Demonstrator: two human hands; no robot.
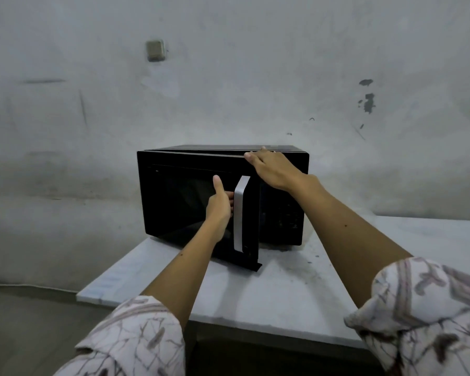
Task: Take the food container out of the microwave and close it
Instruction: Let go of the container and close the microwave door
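Note:
A black microwave (pixel 282 213) stands on a white table (pixel 269 299) against the wall. Its door (pixel 179 202) is swung slightly ajar, the right edge standing out from the body. My left hand (pixel 219 204) grips the silver vertical door handle (pixel 240 213), fingers hooked behind it and thumb up. My right hand (pixel 272 168) lies flat on the microwave's top front edge, above the control panel. The food container is hidden; the dark door glass shows nothing inside.
A stained grey wall rises right behind the microwave, with a wall socket (pixel 155 50) up on the left. The table's left edge (pixel 106 275) drops to a dark floor. Bare tabletop stretches to the right of the microwave (pixel 404 234).

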